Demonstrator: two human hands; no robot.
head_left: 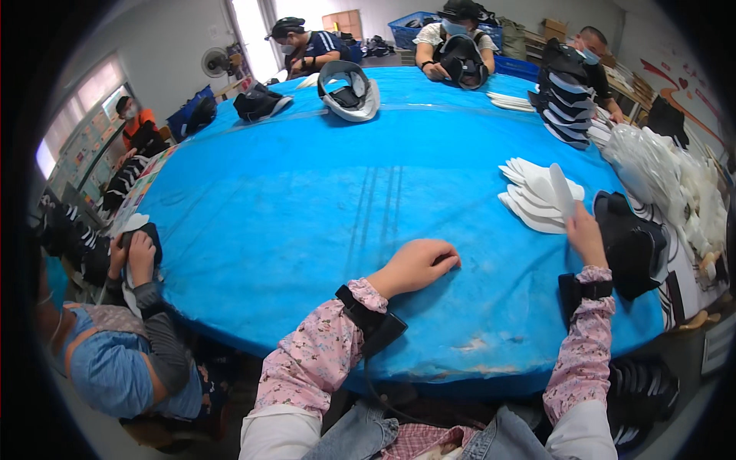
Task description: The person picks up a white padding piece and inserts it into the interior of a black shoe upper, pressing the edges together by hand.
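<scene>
My right hand [587, 239] grips a white insole [562, 192] by its near end and holds it upright on edge. Just beside it, a fanned pile of white insoles [529, 201] lies on the blue-covered table [307, 207]. Black shoes [632, 249] stand at the table's right edge, close to that hand. Resting on the blue cover nearer the middle, my left hand [420, 265] has its fingers curled in, and nothing shows in them. Both wrists carry black strapped devices over pink flowered sleeves.
Across the table sit a grey-and-black shoe [349, 93], a black shoe [261, 103] and a tall stack of black shoes [566, 100]. Clear plastic bags [659, 169] heap up at the right. Several people work around the table, one close at my left [126, 353].
</scene>
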